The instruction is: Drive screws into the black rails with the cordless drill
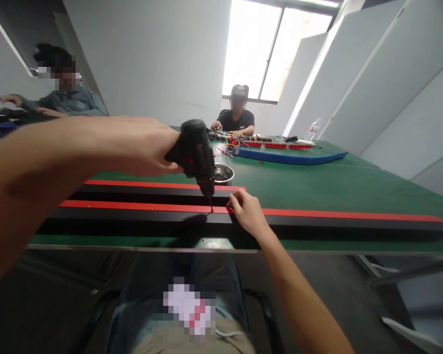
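Black drill (pixel 198 147), gripped by my left hand (pixel 157 150), points down onto red strip (pixel 317 213) that my pinched-closed right hand (pixel 248 210) seemingly steadies.

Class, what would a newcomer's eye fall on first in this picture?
First, the black drill in the left hand, mid-picture, its bit pointing down at the near red strip. That bright strip runs along a long black bar near the table's front edge, the right hand beside the bit. Farther back lies a long blue bar.
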`<control>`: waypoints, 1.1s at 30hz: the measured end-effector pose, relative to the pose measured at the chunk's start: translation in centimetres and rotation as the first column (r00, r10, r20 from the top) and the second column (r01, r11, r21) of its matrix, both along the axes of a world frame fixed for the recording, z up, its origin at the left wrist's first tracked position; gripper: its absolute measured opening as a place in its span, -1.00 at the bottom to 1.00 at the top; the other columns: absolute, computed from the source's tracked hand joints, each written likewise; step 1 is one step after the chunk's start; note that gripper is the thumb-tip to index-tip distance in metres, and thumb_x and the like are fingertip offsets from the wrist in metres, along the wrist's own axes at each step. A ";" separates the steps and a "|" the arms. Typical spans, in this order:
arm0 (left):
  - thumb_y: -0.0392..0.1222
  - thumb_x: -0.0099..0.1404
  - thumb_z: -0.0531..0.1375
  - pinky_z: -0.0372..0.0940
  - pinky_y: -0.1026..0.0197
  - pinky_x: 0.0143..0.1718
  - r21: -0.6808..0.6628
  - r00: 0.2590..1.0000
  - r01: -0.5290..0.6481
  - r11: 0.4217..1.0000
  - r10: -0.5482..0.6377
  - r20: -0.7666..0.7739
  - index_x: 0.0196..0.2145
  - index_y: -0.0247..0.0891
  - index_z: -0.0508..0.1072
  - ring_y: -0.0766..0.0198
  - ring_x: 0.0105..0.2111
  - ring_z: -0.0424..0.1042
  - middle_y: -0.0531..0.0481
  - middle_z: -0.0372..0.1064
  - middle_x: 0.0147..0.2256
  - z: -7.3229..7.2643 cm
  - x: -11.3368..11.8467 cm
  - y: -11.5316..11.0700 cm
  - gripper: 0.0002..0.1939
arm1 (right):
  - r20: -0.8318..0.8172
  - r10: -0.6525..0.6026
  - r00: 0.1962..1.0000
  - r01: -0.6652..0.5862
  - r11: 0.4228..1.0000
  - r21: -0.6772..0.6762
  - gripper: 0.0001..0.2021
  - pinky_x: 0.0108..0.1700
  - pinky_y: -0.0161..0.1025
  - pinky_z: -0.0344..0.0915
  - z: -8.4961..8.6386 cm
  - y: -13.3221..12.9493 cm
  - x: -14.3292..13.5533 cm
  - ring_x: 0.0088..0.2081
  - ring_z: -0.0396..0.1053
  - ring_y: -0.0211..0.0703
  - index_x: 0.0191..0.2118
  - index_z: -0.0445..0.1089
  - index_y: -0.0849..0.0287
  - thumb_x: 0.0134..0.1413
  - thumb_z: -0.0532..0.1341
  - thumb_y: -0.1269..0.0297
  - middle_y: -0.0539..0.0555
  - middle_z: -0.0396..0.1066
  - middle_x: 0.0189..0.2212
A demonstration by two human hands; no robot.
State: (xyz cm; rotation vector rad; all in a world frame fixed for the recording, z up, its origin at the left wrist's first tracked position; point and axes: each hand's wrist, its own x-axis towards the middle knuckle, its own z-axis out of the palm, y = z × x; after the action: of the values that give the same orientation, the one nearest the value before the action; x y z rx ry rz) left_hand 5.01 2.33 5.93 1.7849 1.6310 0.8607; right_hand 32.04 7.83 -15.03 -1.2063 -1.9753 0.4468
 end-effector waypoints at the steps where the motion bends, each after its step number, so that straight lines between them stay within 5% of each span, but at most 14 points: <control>1: -0.32 0.06 0.38 0.12 0.43 -0.19 0.076 0.969 0.096 0.992 -0.076 -0.235 -0.39 -0.43 0.52 0.06 0.10 0.38 0.05 0.46 -0.22 0.0 1.2 -0.1 -0.84 | 0.060 -0.029 0.998 0.027 0.999 0.027 -0.76 -0.29 -0.19 0.16 0.0 -0.3 -0.2 -0.37 0.46 -0.04 -0.29 0.36 0.08 0.39 0.06 0.15 0.10 0.53 -0.41; 5: -0.03 0.25 0.22 0.13 0.16 -0.06 0.310 0.721 0.165 0.936 0.100 -0.686 -0.49 -0.42 0.42 -0.12 0.12 0.38 0.00 0.46 -0.28 -0.6 4.4 0.0 -0.65 | 0.331 -0.156 0.931 0.133 0.987 0.091 -0.75 -0.35 -0.18 0.06 -0.1 -1.9 -1.1 -0.42 0.43 -0.01 -0.14 0.33 0.11 0.43 -0.04 0.17 0.16 0.50 -0.43; 9: 0.03 0.29 0.22 0.17 -0.02 -0.02 0.364 0.560 0.150 0.919 0.225 -0.797 -0.43 -0.38 0.46 -0.19 -0.03 0.49 -0.23 0.49 -0.35 -1.1 5.0 0.7 -0.63 | 0.460 -0.224 0.859 0.183 0.974 0.131 -0.76 -0.38 -0.22 -0.01 -0.2 -3.2 -1.7 -0.39 0.42 -0.04 -0.10 0.28 0.14 0.45 -0.09 0.21 0.14 0.48 -0.37; 13: 0.05 0.28 0.23 0.17 -0.07 -0.03 0.379 0.471 0.195 0.905 0.253 -0.845 -0.40 -0.34 0.49 -0.15 -0.15 0.51 -0.22 0.43 -0.44 -1.0 5.1 1.0 -0.65 | 0.485 -0.267 0.833 0.224 0.964 0.145 -0.77 -0.38 -0.24 -0.02 -0.3 -3.7 -2.1 -0.37 0.40 -0.10 -0.10 0.23 0.13 0.47 -0.12 0.21 0.11 0.46 -0.32; 20: 0.08 0.21 0.28 0.09 -0.13 0.02 0.371 0.530 0.183 0.910 0.227 -0.817 -0.42 -0.33 0.46 -0.24 -0.06 0.45 -0.24 0.42 -0.41 -1.3 4.4 1.2 -0.64 | 0.475 -0.284 0.833 0.231 0.958 0.169 -0.76 -0.40 -0.23 -0.06 -0.5 -3.7 -2.1 -0.39 0.39 -0.14 -0.12 0.25 0.15 0.47 -0.11 0.21 0.10 0.45 -0.33; 24: -0.01 0.15 0.33 0.03 -0.14 0.06 0.372 0.618 0.182 0.910 0.188 -0.763 -0.43 -0.34 0.45 -0.30 0.00 0.41 -0.23 0.41 -0.38 -1.5 3.9 1.3 -0.70 | 0.469 -0.274 0.840 0.189 0.957 0.220 -0.79 -0.40 -0.22 -0.07 -0.8 -3.4 -1.7 -0.43 0.38 -0.15 -0.12 0.25 0.16 0.44 -0.08 0.24 0.08 0.45 -0.39; 28: 0.12 0.16 0.32 0.04 -0.09 0.04 0.371 0.689 0.195 0.908 0.143 -0.711 -0.40 -0.32 0.49 -0.26 -0.02 0.42 -0.10 0.31 -0.47 -1.3 3.6 1.2 -0.61 | 0.481 -0.241 0.843 0.106 0.951 0.290 -0.83 -0.39 -0.21 -0.05 -1.4 -2.9 -1.1 -0.44 0.39 -0.12 -0.12 0.25 0.18 0.37 -0.05 0.30 0.08 0.46 -0.44; 33: 0.02 -0.04 0.46 0.10 0.23 -0.19 0.082 0.693 0.195 0.977 -0.078 -0.716 -0.33 -0.27 0.60 -0.04 -0.14 0.43 0.03 0.26 -0.52 0.8 2.7 0.9 -0.62 | 0.491 -0.207 0.846 0.038 0.943 0.330 -0.79 -0.40 -0.21 -0.03 -1.7 -2.3 -0.7 -0.46 0.39 -0.11 -0.14 0.24 0.21 0.37 -0.09 0.31 0.10 0.47 -0.46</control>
State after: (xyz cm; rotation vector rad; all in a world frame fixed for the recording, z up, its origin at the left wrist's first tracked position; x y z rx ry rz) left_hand 7.72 3.23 6.72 2.5211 1.8662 0.2002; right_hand 31.36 5.49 -16.69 -1.3314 -2.2843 -0.2931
